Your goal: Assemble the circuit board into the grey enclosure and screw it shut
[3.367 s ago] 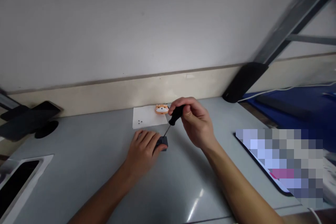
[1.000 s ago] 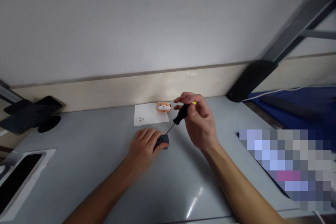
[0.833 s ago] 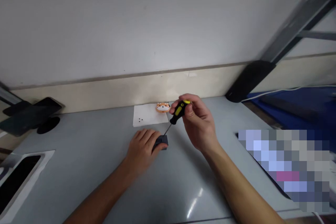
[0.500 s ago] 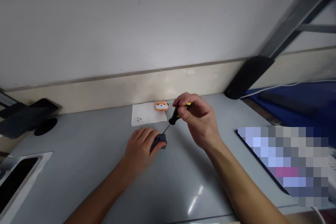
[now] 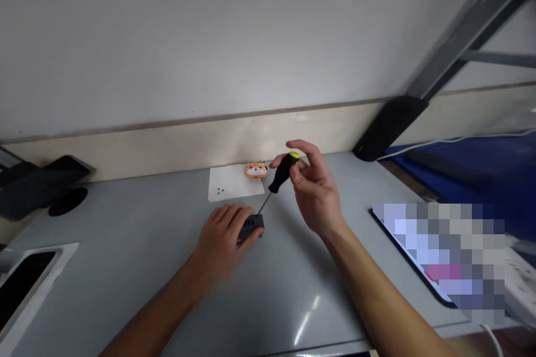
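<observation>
My left hand (image 5: pixel 224 234) is closed around a small dark box with slots (image 5: pixel 252 225), pressing it to the grey table. In my right hand (image 5: pixel 316 195) is a screwdriver (image 5: pixel 283 174) with a black handle and yellow end cap, held between thumb and fingers while the index finger is lifted off. Its thin shaft slants down to the left, and the tip meets the top of the box near the far edge. Whether a screw sits under the tip is too small to tell. Several tiny dark screws (image 5: pixel 220 191) lie on a white paper sheet (image 5: pixel 234 178) behind the box.
An orange animal-face case (image 5: pixel 255 170) rests on the paper's right part. A tablet with a blurred screen (image 5: pixel 422 256) lies right, and a black cylinder (image 5: pixel 389 128) leans near the wall. At left are a phone on white paper (image 5: pixel 27 281) and a dark stand (image 5: pixel 67 202).
My right fingers have loosened and spread around the screwdriver handle, with the index finger raised, showing more of the handle and its yellow end. My left hand and the box hold their place.
</observation>
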The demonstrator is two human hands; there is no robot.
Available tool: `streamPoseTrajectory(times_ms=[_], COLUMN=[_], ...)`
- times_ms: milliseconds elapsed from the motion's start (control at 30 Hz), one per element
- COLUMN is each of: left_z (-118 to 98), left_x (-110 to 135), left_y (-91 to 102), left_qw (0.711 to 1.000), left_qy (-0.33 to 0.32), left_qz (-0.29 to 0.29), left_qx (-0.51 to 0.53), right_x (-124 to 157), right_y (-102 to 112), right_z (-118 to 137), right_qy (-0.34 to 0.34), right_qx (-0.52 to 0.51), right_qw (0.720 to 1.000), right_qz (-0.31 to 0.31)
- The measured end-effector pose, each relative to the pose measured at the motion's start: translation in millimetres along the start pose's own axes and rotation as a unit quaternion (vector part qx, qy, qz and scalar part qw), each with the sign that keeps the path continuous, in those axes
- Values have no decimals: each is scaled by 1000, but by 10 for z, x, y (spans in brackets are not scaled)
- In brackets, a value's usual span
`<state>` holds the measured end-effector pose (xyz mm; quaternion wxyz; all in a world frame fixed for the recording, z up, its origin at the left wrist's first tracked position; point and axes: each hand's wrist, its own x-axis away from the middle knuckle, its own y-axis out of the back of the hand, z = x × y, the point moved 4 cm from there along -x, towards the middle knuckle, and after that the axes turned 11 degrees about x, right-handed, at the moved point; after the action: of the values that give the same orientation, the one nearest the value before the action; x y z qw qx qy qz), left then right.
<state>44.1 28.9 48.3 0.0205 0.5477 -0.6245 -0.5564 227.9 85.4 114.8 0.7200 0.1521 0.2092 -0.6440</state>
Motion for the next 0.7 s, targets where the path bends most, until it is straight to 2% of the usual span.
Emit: streamPoseTrajectory(times_ms=[100,267,500,700], left_z=[-6,9,21,18], left_x=[9,24,24,20], left_y=[-1,-5,-12,-6], left_qw=[1000,999,999,999], left_qy=[-17,-30,-34,-40], left_qz=[-8,-3,-7,-12], left_qx=[-5,-13,-13,-16], right_x=[-3,-12,-4,-8], right_y=[-24,16,-46,-11], right_z=[-15,-18,-18,-27], right_qy=[-12,25,-16,-2], right_qx=[-33,8,-51,-6], right_qw=[999,999,998,1000], right_qz=[22,-31,23,12])
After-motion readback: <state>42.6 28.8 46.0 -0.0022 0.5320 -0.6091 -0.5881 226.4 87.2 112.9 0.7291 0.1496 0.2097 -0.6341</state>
